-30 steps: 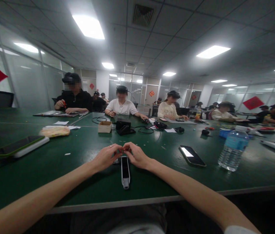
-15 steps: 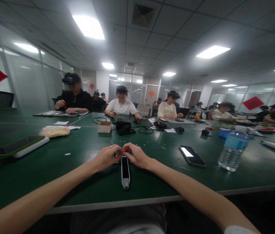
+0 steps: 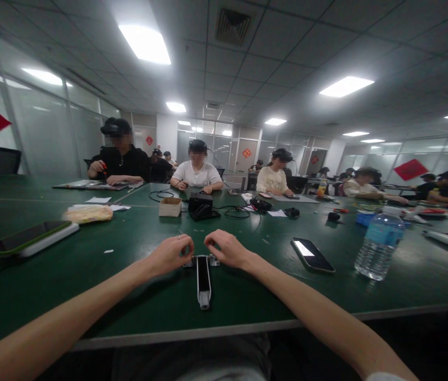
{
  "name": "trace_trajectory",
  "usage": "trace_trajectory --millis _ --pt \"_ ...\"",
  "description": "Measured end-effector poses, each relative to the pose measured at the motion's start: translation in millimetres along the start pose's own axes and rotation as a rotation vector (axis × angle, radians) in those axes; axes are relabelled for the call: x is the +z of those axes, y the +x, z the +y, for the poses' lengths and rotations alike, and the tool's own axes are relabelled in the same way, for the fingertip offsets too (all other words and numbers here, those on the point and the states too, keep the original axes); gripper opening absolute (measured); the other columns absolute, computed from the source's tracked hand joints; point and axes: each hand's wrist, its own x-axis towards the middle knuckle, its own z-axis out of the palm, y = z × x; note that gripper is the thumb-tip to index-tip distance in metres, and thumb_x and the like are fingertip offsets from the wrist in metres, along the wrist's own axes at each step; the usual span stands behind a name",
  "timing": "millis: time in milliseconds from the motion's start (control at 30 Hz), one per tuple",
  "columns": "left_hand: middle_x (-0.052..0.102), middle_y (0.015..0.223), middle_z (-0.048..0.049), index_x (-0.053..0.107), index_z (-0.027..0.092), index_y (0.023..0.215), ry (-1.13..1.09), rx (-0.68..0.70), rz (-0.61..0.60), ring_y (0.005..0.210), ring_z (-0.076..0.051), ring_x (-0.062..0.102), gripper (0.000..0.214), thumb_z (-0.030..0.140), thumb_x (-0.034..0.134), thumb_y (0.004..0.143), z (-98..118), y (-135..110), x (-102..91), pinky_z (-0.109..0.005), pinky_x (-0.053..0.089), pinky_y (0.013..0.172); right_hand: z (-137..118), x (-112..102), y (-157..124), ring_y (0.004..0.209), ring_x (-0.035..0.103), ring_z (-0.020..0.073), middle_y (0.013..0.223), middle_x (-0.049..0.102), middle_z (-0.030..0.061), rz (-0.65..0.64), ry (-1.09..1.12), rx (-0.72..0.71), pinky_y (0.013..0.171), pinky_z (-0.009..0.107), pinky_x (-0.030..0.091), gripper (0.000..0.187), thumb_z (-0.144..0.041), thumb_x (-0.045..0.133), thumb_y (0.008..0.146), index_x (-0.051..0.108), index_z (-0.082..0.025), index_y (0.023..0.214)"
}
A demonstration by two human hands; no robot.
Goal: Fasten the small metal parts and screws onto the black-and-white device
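Note:
A narrow object [image 3: 204, 280] with white sides, a black top and a grey knob at its near end lies on the table in front of me; I cannot tell its kind. Small metallic parts flank its far end. Just left of that end is my left hand [image 3: 174, 251], fingers curled and thumb pressed to them. On the right side, my right hand [image 3: 227, 248] bends over the other metallic part with thumb and forefinger pinched. A gap separates the two hands. Anything in either pinch is too small or hidden to make out.
A phone [image 3: 312, 254] and a water bottle [image 3: 381, 244] stand to the right. At left lies a green-edged tablet [image 3: 21, 238]. Ahead are a small cardboard box [image 3: 170, 207], a black device [image 3: 201, 205] and cables. Several people sit across the table.
My hands, whose fingertips met above the far end of the narrow object, have drawn apart to either side. The metallic parts there show more clearly.

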Motion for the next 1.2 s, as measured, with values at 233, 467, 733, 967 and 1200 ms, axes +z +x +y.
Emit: trace_trajectory --millis 233,467,733,967,1200 --pt "0.063 0.079 -0.0006 0.059 0.018 0.080 -0.039 -0.111 -0.065 0.070 -0.016 0.057 0.009 0.025 0.055 0.076 -0.2 -0.4 -6.9 -0.024 0.040 0.063 0.5 -28.8 0.8 0.083 0.060 0.0176 0.091 0.067 0.0076 -0.328 -0.255 0.056 0.074 0.027 0.041 0.013 -0.015 0.053 0.087 0.063 -0.015 0.096" --pt "0.065 0.079 -0.0014 0.062 0.018 0.083 -0.105 -0.176 -0.143 0.069 -0.016 0.059 0.014 0.029 0.056 0.078 1.9 -0.6 -10.2 -0.024 0.040 0.060 -0.1 -35.7 -1.8 0.082 0.061 0.0169 0.092 0.068 0.0076 -0.435 -0.239 0.054 0.067 0.025 0.037 0.015 -0.019 0.052 0.088 0.064 -0.016 0.094" --pt "0.065 0.081 -0.0030 0.063 0.017 0.080 -0.072 -0.194 -0.124 0.072 -0.018 0.059 0.014 0.030 0.058 0.077 6.1 -0.1 -14.3 -0.024 0.040 0.061 -2.5 -31.2 -1.7 0.076 0.060 0.0155 0.086 0.069 0.0049 -0.472 -0.186 0.049 0.068 0.024 0.037 0.014 -0.022 0.054 0.085 0.066 -0.017 0.090" --pt "0.066 0.077 -0.0010 0.062 0.018 0.076 -0.129 -0.249 -0.144 0.067 -0.017 0.059 0.014 0.031 0.061 0.073 2.4 0.1 -11.9 -0.024 0.039 0.058 -4.6 -29.6 -1.0 0.076 0.060 0.0153 0.087 0.069 0.0057 -0.501 -0.176 0.056 0.068 0.024 0.038 0.016 -0.022 0.055 0.086 0.068 -0.016 0.092" --pt "0.068 0.078 -0.0016 0.065 0.018 0.077 -0.141 -0.280 -0.155 0.069 -0.017 0.061 0.015 0.032 0.060 0.073 1.3 1.4 -10.9 -0.024 0.041 0.059 -4.5 -28.7 -1.5 0.078 0.061 0.0162 0.089 0.070 0.0069 -0.495 -0.172 0.063 0.069 0.024 0.038 0.017 -0.023 0.055 0.086 0.068 -0.016 0.093"
